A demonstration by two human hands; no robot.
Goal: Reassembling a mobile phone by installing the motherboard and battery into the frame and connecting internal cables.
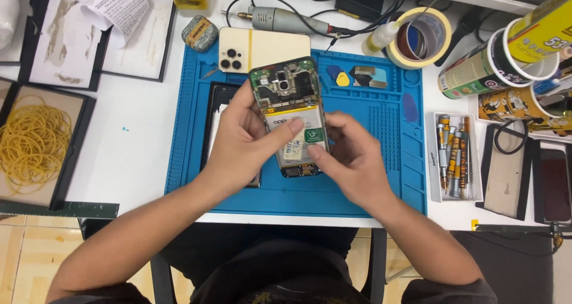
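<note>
**Inspector:** Head view. State the position of the opened phone (290,116).

**Assistant:** It is held over the upper middle of the blue work mat (381,131), back cover off, circuit board at the far end, battery below it.

**Inspector:** Left hand (241,146)?

**Assistant:** It grips the phone's left edge, fingers curled behind, thumb pressed across the battery face. Closed on the phone.

**Inspector:** Right hand (351,155)?

**Assistant:** Fingers bent and drawn together at the phone's right lower edge, fingertips touching it near the small green label. Whether it pinches a part there, I cannot tell.

**Inspector:** Items relative to the mat?

**Assistant:** A pale gold phone (262,48) lies on the mat's far left corner. A dark phone frame (217,110) lies on the mat's left part, partly under the left hand. A yellow pick (342,78) rests on the mat's far edge. A tape roll (420,36) overlaps the far right corner. A tray of screwdriver bits (456,158) sits just right of the mat. A tray of rubber bands (33,140) lies well left of it.
</note>
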